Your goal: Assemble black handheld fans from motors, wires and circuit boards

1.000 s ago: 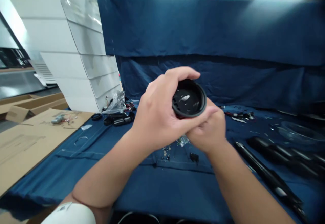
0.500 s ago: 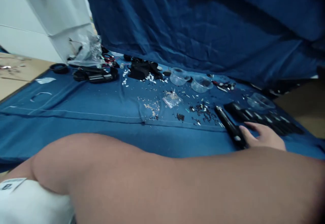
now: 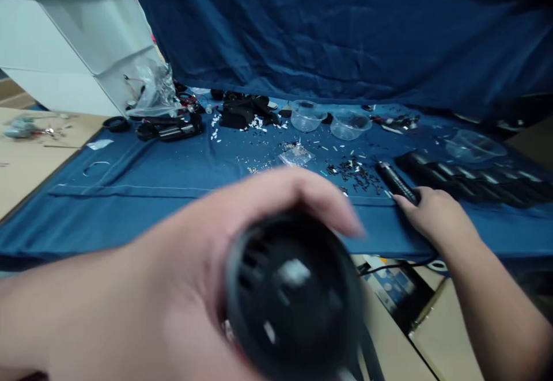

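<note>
Close to the camera, my left hand point(image 3: 207, 254) is wrapped round a black round hollow housing point(image 3: 298, 289), blurred by motion. Its open end faces me, and slots show along its inner left wall. At the right, my right hand point(image 3: 436, 214) grips a slim black electric screwdriver point(image 3: 398, 182), whose narrow tip points away toward the back of the table. Small black screws point(image 3: 354, 174) lie scattered left of the tip. Beside the screwdriver, a row of black casings point(image 3: 475, 179) rests on the cloth.
Clear plastic bowls point(image 3: 351, 126) stand at the back. A small plastic bag point(image 3: 296, 155) lies mid-table on the blue cloth point(image 3: 142, 214). Black parts point(image 3: 173, 128) and a crumpled clear bag point(image 3: 155, 90) are at the back left. Below the front edge, a cardboard surface point(image 3: 397, 341) shows.
My left arm, which crossed the front of the view, has drawn back left, and its hand now shows holding the black housing. My right hand has closed around the screwdriver.
</note>
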The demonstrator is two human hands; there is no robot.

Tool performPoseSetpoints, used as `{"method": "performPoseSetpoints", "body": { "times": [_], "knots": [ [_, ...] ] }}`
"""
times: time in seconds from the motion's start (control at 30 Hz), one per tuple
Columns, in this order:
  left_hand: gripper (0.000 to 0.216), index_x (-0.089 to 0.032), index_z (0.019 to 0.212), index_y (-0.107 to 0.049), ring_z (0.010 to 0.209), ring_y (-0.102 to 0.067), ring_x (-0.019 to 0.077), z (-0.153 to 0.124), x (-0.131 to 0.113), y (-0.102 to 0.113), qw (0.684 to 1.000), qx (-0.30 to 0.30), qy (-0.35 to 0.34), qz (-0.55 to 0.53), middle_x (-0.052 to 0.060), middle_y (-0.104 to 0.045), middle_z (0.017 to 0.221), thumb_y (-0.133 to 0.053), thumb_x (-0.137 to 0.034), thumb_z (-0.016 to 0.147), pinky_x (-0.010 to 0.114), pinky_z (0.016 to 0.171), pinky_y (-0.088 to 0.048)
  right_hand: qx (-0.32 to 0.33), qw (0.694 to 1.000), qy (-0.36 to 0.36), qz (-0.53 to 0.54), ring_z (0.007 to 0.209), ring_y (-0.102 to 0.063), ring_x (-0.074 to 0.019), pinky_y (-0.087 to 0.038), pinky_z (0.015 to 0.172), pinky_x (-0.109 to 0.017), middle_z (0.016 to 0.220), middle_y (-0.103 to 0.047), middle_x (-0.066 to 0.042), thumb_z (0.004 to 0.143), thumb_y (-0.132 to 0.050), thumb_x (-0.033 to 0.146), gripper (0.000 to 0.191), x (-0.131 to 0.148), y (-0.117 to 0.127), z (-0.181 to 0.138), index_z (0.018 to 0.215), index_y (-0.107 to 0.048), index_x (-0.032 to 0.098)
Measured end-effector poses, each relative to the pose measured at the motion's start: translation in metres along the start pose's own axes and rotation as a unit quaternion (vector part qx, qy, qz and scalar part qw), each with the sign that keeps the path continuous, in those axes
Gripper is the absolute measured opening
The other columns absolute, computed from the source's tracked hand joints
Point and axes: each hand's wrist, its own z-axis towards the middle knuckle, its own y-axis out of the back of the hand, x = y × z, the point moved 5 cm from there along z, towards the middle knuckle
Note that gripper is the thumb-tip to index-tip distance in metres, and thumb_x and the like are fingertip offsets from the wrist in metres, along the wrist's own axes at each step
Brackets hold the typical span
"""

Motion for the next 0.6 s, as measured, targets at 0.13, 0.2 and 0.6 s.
{"method": "performPoseSetpoints", "body": {
  "times": [0.13, 0.2, 0.6],
  "knots": [
    [0.078, -0.021, 0.140, -0.073, 0.084, -0.077, 0.0203, 0.008, 0.056, 0.112, 0.983, -0.013, 0.071, 0.166, 0.003, -0.082, 0.107, -0.105, -0.045, 0.073, 0.065, 0.082, -0.064, -0.028, 0.998, -0.040, -0.037, 0.061, -0.037, -0.0134, -0.041, 0.068, -0.034, 0.069, -0.046, 0.002, 0.090, -0.089, 0.069, 0.062, 0.001, -0.008, -0.006, 0.079, -0.049, 0.023],
    [0.092, -0.029, 0.148, -0.071, 0.100, -0.078, 0.0277, 0.009, 0.082, 0.153, 0.947, -0.058, 0.074, 0.307, -0.001, -0.077, 0.119, -0.104, -0.054, 0.066, 0.081, 0.095, -0.052, -0.034, 0.998, -0.029, -0.051, 0.068, -0.053, -0.0237, -0.044, 0.072, -0.042, 0.076, -0.057, -0.010, 0.094, -0.086, 0.062, 0.056, 0.005, -0.009, -0.012, 0.079, -0.045, 0.026],
    [0.063, -0.027, 0.143, -0.062, 0.093, -0.083, 0.0249, -0.006, 0.142, -0.020, 0.913, 0.253, 0.019, 0.319, 0.004, -0.084, 0.121, -0.091, -0.043, 0.090, 0.030, 0.064, -0.055, -0.034, 0.996, 0.041, -0.078, 0.122, -0.071, -0.0449, -0.057, 0.098, -0.052, 0.116, -0.073, -0.033, 0.115, -0.051, 0.064, 0.066, -0.004, 0.025, -0.042, 0.135, -0.073, 0.005]
  ]
}}
